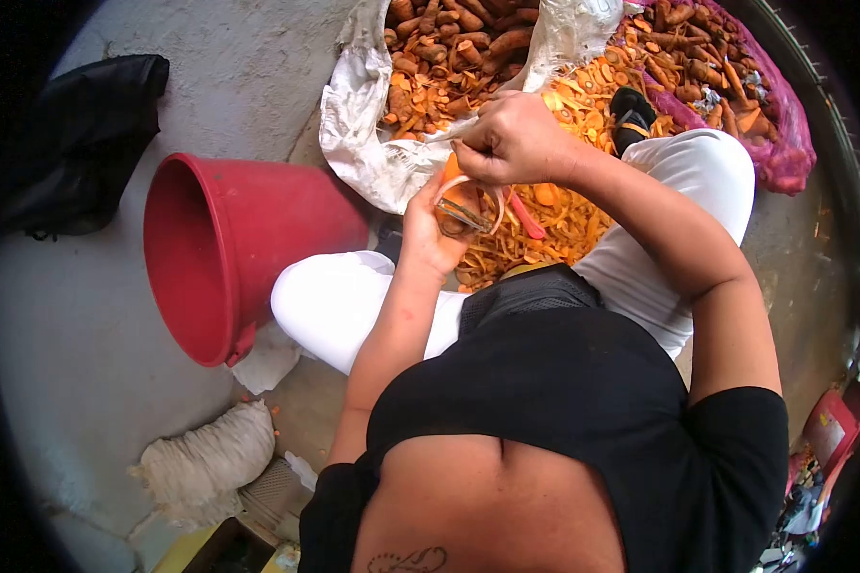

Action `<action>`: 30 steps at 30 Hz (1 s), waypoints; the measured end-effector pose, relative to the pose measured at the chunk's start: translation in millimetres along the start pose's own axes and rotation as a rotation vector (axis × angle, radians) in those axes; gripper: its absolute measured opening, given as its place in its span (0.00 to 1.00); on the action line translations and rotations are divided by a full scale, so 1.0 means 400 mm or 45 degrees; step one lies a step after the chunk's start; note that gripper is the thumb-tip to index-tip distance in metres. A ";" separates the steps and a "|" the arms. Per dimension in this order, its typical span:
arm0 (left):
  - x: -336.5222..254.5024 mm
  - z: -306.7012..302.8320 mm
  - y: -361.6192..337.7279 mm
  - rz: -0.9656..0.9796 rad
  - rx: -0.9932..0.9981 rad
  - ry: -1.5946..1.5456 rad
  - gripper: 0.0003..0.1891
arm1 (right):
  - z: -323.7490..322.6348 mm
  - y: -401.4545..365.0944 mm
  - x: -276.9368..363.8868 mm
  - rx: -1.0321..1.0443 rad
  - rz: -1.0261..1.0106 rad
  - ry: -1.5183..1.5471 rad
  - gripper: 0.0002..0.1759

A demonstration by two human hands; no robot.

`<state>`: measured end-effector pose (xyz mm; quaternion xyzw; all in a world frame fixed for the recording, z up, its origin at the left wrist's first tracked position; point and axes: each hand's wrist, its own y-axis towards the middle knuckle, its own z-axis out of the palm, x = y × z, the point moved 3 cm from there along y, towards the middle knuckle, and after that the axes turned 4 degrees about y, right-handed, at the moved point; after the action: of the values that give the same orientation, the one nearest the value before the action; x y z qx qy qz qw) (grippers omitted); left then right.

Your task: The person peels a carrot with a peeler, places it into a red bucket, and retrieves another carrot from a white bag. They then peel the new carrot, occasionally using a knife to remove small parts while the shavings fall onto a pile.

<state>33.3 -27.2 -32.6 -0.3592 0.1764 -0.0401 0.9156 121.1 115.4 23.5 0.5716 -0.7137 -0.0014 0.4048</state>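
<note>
My left hand [428, 237] is raised above the peelings, its fingers curled around a ring-like item with a pale rim and a narrow metal strip [463, 216]. I cannot make out its exact kind. An orange carrot piece [454, 170] shows between the two hands. Just above it, my right hand [512, 138] is closed with thumb and forefinger pinched; what lies in the pinch is hidden. Below the hands, a heap of orange carrot peelings [554, 234] lies between the knees. A red handle-like thing [526, 218] shows over the peelings, beside the ring-like item.
A white woven sack [349, 124] of carrots [468, 48] stands ahead, and a pink mesh sack [791, 143] of carrots lies to the right. A red bucket [277, 215] lies tipped at the left. Behind it are a black bag [91, 143] and a bundled pale sack [210, 458].
</note>
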 end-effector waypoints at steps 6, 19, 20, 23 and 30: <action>-0.005 0.053 -0.034 0.104 -0.065 0.068 0.17 | 0.011 0.003 -0.004 0.018 0.027 0.131 0.17; -0.016 0.045 -0.058 0.006 0.077 0.193 0.21 | -0.035 0.014 -0.262 0.145 0.718 -0.406 0.18; -0.015 0.036 -0.055 -0.018 0.087 0.159 0.21 | -0.029 0.016 -0.242 0.150 0.707 -0.371 0.17; -0.012 -0.004 -0.031 0.009 0.066 0.187 0.22 | -0.007 0.020 -0.157 0.130 0.596 -0.109 0.18; -0.004 -0.005 -0.007 -0.016 -0.018 -0.022 0.14 | -0.007 0.011 0.020 0.157 0.132 0.136 0.15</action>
<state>31.2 -30.2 -31.5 -0.3672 0.1664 -0.0414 0.9142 119.0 111.4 31.9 0.5571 -0.7184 0.0940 0.4058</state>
